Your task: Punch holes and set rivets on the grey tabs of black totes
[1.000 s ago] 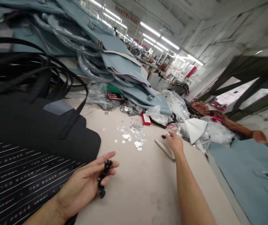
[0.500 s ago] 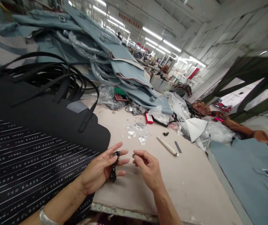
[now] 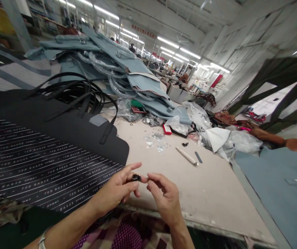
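Small shiny black pieces (image 3: 136,177), perhaps bag hardware, lie in the curled fingers of my left hand (image 3: 119,185), whose index finger sticks out. My right hand (image 3: 166,195) is closed in a pinch at the left fingertips; what sits between its thumb and finger is too small to make out. Both hands are over the near edge of the pale tabletop (image 3: 210,200). Ahead of them lie scattered thin silvery washers (image 3: 161,147). A pale-handled tool (image 3: 187,156), a dark flat strip (image 3: 198,157) and a little black cluster (image 3: 185,144) rest farther right.
Black panels with white lettering (image 3: 68,176) and looped black straps (image 3: 96,97) cover the left side. Behind is a heap of blue-grey bag pieces (image 3: 138,79). A red box (image 3: 167,129) and plastic bags (image 3: 196,116) line the back. Blue-grey material (image 3: 273,186) lies at right.
My left hand has turned and its fingers have curled in, hiding most of the black pieces. My right hand has come closer to the left fingertips. The view has shifted.
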Tool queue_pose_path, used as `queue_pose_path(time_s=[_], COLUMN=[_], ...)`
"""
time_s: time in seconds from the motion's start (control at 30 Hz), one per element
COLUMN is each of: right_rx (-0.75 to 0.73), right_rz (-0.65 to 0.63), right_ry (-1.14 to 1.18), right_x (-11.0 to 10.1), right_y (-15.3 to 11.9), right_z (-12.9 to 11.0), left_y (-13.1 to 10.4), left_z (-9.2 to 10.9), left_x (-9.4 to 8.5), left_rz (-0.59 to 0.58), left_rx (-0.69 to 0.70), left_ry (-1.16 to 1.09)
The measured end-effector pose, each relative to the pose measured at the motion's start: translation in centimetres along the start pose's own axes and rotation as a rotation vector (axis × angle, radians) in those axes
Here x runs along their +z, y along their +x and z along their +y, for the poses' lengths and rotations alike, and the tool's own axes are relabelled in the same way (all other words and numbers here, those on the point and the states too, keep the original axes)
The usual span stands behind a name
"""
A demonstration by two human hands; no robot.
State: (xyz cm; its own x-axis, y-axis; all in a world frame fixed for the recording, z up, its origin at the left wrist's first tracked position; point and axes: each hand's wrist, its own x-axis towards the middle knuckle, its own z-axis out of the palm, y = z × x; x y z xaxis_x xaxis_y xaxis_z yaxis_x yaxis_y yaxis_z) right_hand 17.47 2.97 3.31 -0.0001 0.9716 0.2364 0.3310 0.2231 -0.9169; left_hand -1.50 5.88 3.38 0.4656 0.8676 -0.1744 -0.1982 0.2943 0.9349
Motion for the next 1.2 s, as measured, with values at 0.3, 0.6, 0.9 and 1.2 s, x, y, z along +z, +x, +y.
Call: queue_pose_path(time_s=[0.3, 0.6, 0.9, 1.2], right_rx=[-0.321, -0.443, -0.441, -0.472], right_rz=[-0.157, -0.378, -0.496, -0.289], right_ry=[-0.259, -0.517, -0.638, -0.446], right_x=[1.1, 1.3, 1.8, 4.3], right_y=[-1.2, -1.4, -1.6, -0.5], right_z=[-2.8, -2.7, -2.7, 0.1], left_y=[-3.0, -4.1, -4.7, -4.3], left_z=[0.6, 0.8, 1.2, 0.2], left_x=[-0.1, -0.6, -0.3, -1.0], left_rz=[0.024, -0.044, -0.102, -0.095], left_rx=[0.114, 0.075, -0.002, 0.011], left_ry=[0.807, 0.952, 1.1, 0.775])
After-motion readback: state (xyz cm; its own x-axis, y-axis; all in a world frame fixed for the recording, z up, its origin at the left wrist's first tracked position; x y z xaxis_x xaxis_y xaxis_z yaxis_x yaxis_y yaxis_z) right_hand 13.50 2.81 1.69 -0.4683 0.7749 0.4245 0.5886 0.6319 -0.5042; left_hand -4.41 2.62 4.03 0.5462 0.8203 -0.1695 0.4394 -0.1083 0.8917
